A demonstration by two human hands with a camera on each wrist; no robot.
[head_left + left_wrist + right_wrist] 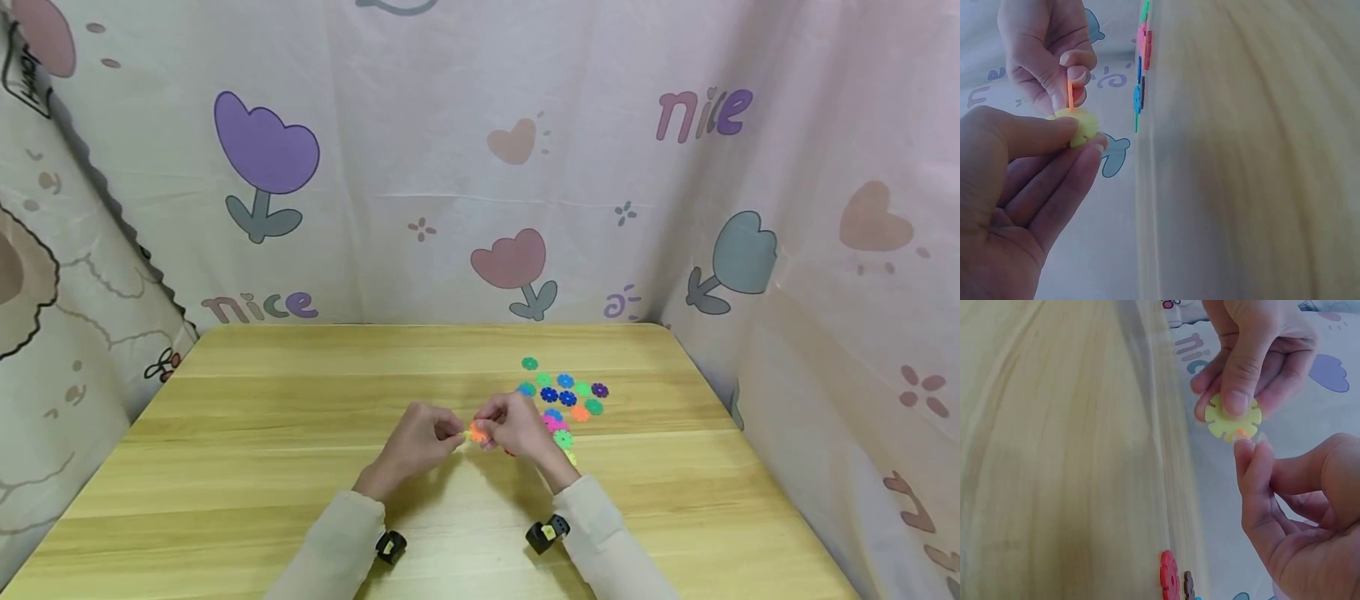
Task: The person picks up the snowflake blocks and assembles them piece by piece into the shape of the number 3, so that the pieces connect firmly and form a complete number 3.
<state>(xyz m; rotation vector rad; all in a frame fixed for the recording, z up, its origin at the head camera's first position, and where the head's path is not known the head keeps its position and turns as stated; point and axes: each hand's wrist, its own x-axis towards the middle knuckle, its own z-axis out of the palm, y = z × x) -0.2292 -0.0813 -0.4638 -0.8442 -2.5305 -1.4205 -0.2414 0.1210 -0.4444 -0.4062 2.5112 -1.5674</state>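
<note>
My left hand (418, 440) pinches a yellow notched disc (1215, 424), flower-shaped, between thumb and fingers. Facing it, my right hand (519, 428) pinches an orange notched disc (477, 432) by its edge. In the left wrist view the orange disc stands edge-on, its lower end right at the rim of the yellow one, the two roughly at right angles. Both hands are held over the middle of the table. Most of the orange disc is hidden behind fingers in the right wrist view.
Several loose notched discs in green, blue, pink, orange and purple lie on the wooden table (300, 375) just right of my right hand, among them a dark blue disc (549, 394) and a purple disc (600, 390). A patterned curtain (420, 167) hangs behind the table.
</note>
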